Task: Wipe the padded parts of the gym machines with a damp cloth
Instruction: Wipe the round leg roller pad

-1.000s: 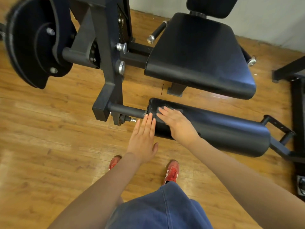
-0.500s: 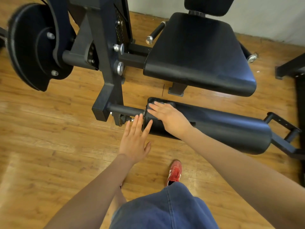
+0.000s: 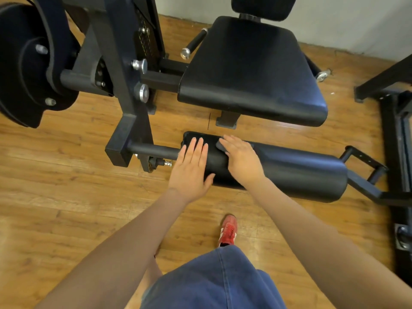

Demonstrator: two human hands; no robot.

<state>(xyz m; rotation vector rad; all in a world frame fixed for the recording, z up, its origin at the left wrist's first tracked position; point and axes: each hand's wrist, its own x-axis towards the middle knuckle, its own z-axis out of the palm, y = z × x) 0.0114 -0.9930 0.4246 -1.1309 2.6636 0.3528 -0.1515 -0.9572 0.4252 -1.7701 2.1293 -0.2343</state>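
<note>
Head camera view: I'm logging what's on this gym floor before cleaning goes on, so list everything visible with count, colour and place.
roller pad: one, black, low in the middle, lying across the floor
cloth: one, dark grey, on the roller pad under the right hand
seat pad: one, black, above the roller pad
back pad: one, black, top edge, behind the seat
machine frame: one, black, left of the seat
weight disc: one, black, far left
second frame: one, black, right edge
wood floor: brown, under everything
shoe: one seen, red, lower middle
shorts: blue, bottom edge
left hand: flat on the roller pad's left end
right hand: pressing the cloth onto the pad
</note>
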